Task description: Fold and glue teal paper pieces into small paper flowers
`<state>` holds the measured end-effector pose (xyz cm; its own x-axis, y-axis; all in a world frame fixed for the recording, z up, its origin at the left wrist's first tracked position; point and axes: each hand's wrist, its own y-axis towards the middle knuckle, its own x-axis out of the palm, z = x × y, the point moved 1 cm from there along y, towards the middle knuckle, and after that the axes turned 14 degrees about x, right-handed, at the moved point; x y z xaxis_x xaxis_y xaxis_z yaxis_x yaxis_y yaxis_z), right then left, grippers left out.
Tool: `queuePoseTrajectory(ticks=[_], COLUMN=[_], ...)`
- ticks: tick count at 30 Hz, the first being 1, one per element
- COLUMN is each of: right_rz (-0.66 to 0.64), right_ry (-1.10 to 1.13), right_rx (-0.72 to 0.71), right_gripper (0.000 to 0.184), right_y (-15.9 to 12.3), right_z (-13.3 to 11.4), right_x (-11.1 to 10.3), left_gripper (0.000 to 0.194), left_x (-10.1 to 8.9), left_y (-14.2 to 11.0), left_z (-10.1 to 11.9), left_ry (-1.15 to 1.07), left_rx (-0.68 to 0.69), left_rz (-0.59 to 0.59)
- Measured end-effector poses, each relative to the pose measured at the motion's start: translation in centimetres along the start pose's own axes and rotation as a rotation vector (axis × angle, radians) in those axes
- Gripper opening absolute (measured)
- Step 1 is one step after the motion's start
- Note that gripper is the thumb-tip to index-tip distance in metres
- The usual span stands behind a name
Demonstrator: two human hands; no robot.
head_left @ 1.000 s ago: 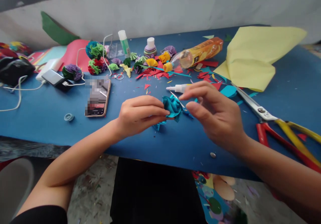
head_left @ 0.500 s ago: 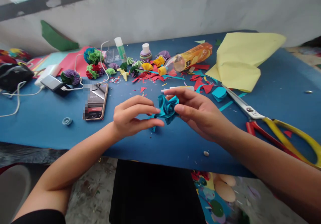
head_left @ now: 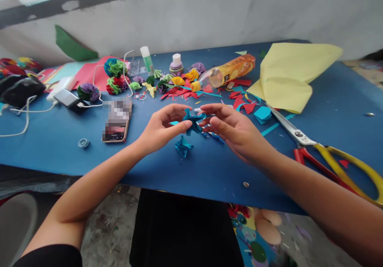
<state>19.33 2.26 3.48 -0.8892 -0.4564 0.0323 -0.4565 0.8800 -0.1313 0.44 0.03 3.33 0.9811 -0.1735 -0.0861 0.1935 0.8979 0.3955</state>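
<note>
A blue paper flower (head_left: 195, 122) is pinched between the thumb and fingers of my left hand (head_left: 167, 126), just above the table. My right hand (head_left: 231, 129) is close on the flower's other side, its fingers curved and apart; whether a fingertip touches the paper I cannot tell. Below the flower, a second blue folded paper piece (head_left: 183, 146) lies on the blue table (head_left: 167, 171). Small blue and white bits under my right fingers are partly hidden.
Large scissors (head_left: 302, 137) with red and yellow handles lie at right, by a yellow sheet (head_left: 287, 75). An orange-labelled bottle (head_left: 231, 71), paper scraps (head_left: 182, 93), a glue stick (head_left: 146, 59) and paper flowers (head_left: 115, 69) line the back. A phone (head_left: 117, 121) lies left.
My left hand has turned the flower, so its spiral centre no longer faces me. My right thumb has moved off it. The second blue piece now shows clear of my left hand.
</note>
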Motion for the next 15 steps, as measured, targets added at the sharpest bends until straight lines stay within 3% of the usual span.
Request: queuePoseTrajectory(ticks=[3, 7, 11, 15], right_rz=[0.048, -0.042, -0.095, -0.124], right_ry=[-0.262, -0.699, -0.925, -0.943], right_rx=[-0.040, -0.138, -0.210, -0.236], right_gripper=[0.050, 0.055, 0.060, 0.052], right_y=[0.1, -0.1, -0.2, -0.1], right_z=[0.2, 1.1, 2.3, 2.7], right_x=[-0.2, 0.6, 1.6, 1.8], left_gripper=[0.033, 0.034, 0.031, 0.030], left_x=[-1.1, -2.4, -3.4, -4.3], left_y=[0.5, 1.0, 1.6, 2.4], left_z=[-0.6, -1.9, -2.9, -3.5], left_ry=[0.264, 0.602, 0.635, 0.623], left_rx=[-0.011, -0.028, -0.034, -0.075], left_rz=[0.045, 0.021, 0.062, 0.126])
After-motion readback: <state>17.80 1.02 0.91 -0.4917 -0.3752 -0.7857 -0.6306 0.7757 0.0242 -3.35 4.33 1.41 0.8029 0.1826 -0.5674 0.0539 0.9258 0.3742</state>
